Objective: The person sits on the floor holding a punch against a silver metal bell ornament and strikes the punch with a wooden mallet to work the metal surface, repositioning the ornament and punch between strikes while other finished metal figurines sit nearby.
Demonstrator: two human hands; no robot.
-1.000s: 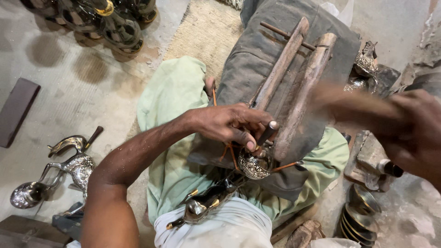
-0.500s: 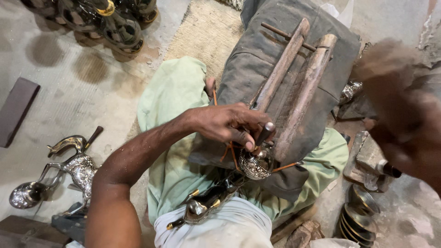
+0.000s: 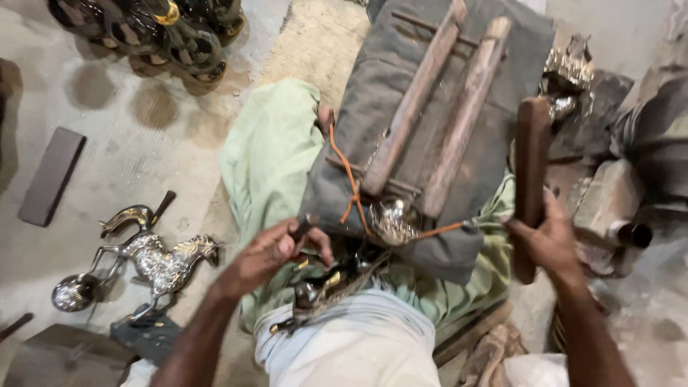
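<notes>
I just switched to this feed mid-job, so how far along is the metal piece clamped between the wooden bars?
Done: the small silver piece sits fixed at the end of the two wooden bars, tied with orange cord; a finished-looking metal horse stands on the floor. In hand: the right hand holds a wooden mallet raised, the left hand grips a small punch-like tool. Left: how much working remains cannot be told.

Two hands: left hand (image 3: pixel 269 254), right hand (image 3: pixel 548 240). Two long wooden bars (image 3: pixel 419 97) side by side on one grey padded block (image 3: pixel 373 115). One wooden mallet (image 3: pixel 532 161). One small silver piece (image 3: pixel 394 221). One metal horse figure (image 3: pixel 154 259). One flat dark slab (image 3: pixel 51 175) on the floor.
</notes>
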